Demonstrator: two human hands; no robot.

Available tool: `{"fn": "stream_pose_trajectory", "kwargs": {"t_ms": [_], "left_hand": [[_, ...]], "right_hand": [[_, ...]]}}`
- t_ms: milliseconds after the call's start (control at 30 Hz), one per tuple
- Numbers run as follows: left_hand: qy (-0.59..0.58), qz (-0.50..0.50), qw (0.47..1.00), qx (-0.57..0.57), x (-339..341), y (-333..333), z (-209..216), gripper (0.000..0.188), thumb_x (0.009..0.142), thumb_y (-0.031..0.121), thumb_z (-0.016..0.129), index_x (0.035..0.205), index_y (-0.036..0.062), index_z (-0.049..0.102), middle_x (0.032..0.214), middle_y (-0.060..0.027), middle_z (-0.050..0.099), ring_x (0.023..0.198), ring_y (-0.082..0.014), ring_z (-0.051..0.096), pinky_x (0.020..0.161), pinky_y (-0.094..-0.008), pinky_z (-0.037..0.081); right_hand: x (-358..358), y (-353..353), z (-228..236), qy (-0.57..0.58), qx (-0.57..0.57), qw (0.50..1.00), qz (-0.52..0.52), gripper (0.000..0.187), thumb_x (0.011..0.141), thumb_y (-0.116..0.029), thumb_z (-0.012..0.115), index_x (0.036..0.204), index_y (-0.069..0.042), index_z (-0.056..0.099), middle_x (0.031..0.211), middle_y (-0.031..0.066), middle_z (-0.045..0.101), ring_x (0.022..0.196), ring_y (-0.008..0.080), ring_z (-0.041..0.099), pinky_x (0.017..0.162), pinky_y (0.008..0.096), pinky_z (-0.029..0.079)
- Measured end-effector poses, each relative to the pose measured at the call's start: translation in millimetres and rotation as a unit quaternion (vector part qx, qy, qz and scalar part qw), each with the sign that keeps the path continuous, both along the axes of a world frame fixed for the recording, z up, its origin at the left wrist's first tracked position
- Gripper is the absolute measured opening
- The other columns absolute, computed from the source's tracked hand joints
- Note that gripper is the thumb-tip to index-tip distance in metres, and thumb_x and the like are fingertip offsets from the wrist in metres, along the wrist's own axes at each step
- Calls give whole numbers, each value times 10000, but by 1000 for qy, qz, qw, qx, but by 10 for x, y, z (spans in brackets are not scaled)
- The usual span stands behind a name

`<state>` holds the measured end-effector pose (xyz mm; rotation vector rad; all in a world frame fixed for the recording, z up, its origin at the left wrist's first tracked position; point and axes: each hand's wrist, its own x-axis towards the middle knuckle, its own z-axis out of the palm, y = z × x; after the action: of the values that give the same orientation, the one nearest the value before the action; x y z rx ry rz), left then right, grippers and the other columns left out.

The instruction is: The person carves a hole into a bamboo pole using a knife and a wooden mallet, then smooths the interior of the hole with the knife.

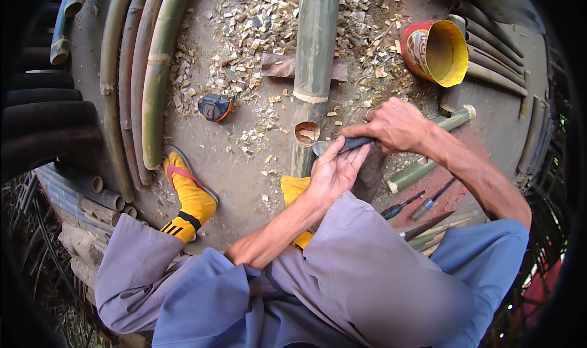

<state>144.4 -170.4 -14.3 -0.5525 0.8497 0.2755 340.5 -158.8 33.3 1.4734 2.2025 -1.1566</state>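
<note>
A thick green bamboo pole (315, 42) runs down the middle toward me, with a round hole (307, 133) cut in its near section. My right hand (394, 127) is wrapped round the dark handle of a knife (353, 144), its index finger stretched along the top. The short grey blade points left, its tip at the near right rim of the hole. Palm up, my left hand (333, 175) supports the knife from the near side, thumb against the blade and fingers under the handle. Part of the handle is hidden in my right hand.
Bamboo chips (244, 36) litter the ground. A tape measure (214, 107) lies left of the pole; a red and yellow tin (437, 53) stands far right. A shorter notched bamboo piece (413, 175) and chisel-like tools (433, 199) lie at right. Long poles (160, 73) line the left.
</note>
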Motion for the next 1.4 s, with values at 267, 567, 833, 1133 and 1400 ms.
{"fn": "stream_pose_trajectory", "kwargs": {"t_ms": [267, 567, 833, 1133, 1400], "left_hand": [[116, -364, 923, 50, -77, 367, 158, 288, 982, 169, 423, 1061, -83, 537, 1122, -220, 585, 1046, -274, 610, 935, -339, 535], [107, -701, 679, 188, -326, 840, 63, 278, 970, 197, 422, 997, -42, 561, 951, -173, 609, 830, -244, 637, 658, -319, 592], [40, -205, 971, 120, -260, 63, 48, 292, 972, 204, 429, 1111, -27, 543, 1117, -159, 600, 1071, -248, 576, 971, -363, 476], [72, -567, 798, 192, -314, 588, 235, 322, 945, 217, 442, 979, -44, 628, 864, -161, 672, 658, -176, 657, 545, -273, 528], [18, -732, 637, 241, -385, 1089, -7, 287, 942, 175, 454, 926, -59, 620, 825, -174, 652, 600, -193, 637, 549, -287, 575]], "right_hand": [[-544, -656, -237, 190, -194, 903, -333, 581, 733, -109, 624, 1296, -202, 513, 797, 187, 672, 668, 348, 657, 683, 430, 560], [-1857, -682, -84, 228, -234, 672, -665, 569, 805, -94, 576, 1330, -133, 360, 809, 255, 634, 750, 377, 678, 649, 452, 525], [-492, -530, 60, 29, -40, 982, -182, 626, 728, -86, 598, 1329, -132, 429, 741, 177, 660, 705, 362, 661, 641, 486, 528], [-1088, -913, -191, 225, -188, 853, -432, 647, 775, -41, 583, 1382, -94, 365, 759, 247, 642, 674, 376, 659, 638, 458, 536], [-1819, -394, 57, 195, -285, 684, -642, 483, 851, -148, 569, 1284, -61, 373, 917, 248, 652, 813, 382, 674, 732, 460, 529]]}}
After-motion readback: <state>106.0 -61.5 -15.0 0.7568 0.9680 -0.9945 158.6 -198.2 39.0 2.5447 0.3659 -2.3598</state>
